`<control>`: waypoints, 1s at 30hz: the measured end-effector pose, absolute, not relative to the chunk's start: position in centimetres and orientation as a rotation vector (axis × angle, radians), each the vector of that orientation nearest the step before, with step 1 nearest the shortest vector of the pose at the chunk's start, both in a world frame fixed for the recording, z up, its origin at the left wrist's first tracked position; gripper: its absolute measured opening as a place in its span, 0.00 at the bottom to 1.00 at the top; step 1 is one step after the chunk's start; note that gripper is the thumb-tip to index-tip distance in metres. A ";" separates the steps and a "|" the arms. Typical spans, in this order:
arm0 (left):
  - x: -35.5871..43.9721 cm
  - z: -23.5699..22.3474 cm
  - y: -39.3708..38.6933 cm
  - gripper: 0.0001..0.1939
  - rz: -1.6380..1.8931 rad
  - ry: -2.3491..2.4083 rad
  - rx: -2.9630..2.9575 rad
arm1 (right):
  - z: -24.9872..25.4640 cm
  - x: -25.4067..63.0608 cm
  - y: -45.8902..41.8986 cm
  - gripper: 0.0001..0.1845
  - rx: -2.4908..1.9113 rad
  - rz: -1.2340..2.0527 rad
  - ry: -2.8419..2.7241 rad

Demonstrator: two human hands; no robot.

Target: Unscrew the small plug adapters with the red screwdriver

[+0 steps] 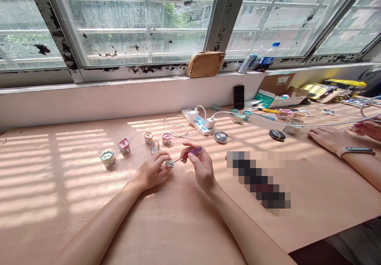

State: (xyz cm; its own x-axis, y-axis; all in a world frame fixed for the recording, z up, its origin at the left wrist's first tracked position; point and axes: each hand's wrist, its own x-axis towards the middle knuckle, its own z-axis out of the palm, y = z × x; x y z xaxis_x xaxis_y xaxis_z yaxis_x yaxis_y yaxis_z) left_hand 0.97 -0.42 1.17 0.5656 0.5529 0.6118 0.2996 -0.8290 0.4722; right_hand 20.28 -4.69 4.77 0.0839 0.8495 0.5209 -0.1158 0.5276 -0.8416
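My left hand [151, 171] rests on the wooden table [74, 201] and pinches a small clear box [170, 163] between thumb and fingers. In my right hand [201, 165] I grip a small screwdriver with a translucent purple handle [195, 151]; its thin shaft points left and meets the clear box. Just beyond my hands stand several small hexagonal boxes: a green-lidded one [107, 158], a pink-lidded one [124, 146], a tan one [148, 137], another pink one [166, 138] and a clear empty one [154, 146].
A white power strip [197, 122] with plugged chargers and looping cables lies further back, next to an upright phone [238, 96]. A cardboard box [279, 90] and clutter sit at the far right. Another person's hand [327, 138] with a wristband rests on the right side.
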 end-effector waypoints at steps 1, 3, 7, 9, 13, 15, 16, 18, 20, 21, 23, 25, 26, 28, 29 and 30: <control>1.0 1.2 -0.4 0.10 1.136 0.699 2.490 | 4.8 20.3 -4.7 0.14 -0.728 0.827 -1.288; 1.0 1.1 -0.4 0.09 1.134 0.698 2.495 | 4.9 20.4 -4.7 0.14 -0.733 0.828 -1.286; 1.0 1.1 -0.4 0.08 1.128 0.687 2.493 | 5.1 20.5 -4.7 0.15 -0.750 0.823 -1.286; 1.0 1.2 -0.5 0.08 1.132 0.683 2.503 | 5.2 20.5 -4.8 0.15 -0.751 0.819 -1.286; 1.0 1.4 -0.6 0.08 1.144 0.674 2.532 | 5.1 20.5 -4.8 0.14 -0.738 0.828 -1.285; 1.0 1.5 -0.6 0.07 1.146 0.671 2.546 | 5.0 20.4 -4.7 0.14 -0.732 0.835 -1.285; 1.0 1.6 -0.6 0.07 1.143 0.670 2.552 | 5.0 20.4 -4.7 0.14 -0.730 0.836 -1.286; 0.9 1.7 -0.7 0.07 1.132 0.667 2.560 | 4.9 20.5 -4.6 0.14 -0.731 0.837 -1.289; 0.8 1.8 -0.7 0.07 1.112 0.665 2.564 | 4.9 20.5 -4.6 0.15 -0.740 0.838 -1.290; 0.8 1.8 -0.8 0.07 1.103 0.668 2.565 | 4.9 20.5 -4.6 0.15 -0.746 0.838 -1.288; 0.8 1.9 -0.8 0.07 1.091 0.679 2.562 | 4.9 20.5 -4.6 0.16 -0.753 0.840 -1.283; 0.7 1.9 -0.8 0.08 1.086 0.687 2.553 | 4.9 20.5 -4.6 0.16 -0.750 0.842 -1.278; 0.8 1.9 -0.8 0.08 1.088 0.684 2.551 | 4.9 20.5 -4.6 0.16 -0.748 0.842 -1.277; 0.8 1.8 -0.7 0.08 1.101 0.673 2.553 | 4.9 20.5 -4.6 0.15 -0.749 0.838 -1.275; 0.8 1.7 -0.7 0.08 1.107 0.669 2.555 | 5.0 20.5 -4.6 0.15 -0.751 0.833 -1.273; 0.8 1.7 -0.6 0.08 1.111 0.667 2.556 | 5.0 20.4 -4.6 0.15 -0.751 0.826 -1.270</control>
State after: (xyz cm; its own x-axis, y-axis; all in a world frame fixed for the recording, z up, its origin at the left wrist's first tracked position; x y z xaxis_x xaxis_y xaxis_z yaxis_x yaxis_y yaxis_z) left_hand 0.78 -0.65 1.69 0.5988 0.5127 0.6152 0.3019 -0.8560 0.4196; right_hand 20.45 -4.62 4.97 0.1010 0.8587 0.5024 -0.1113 0.5116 -0.8520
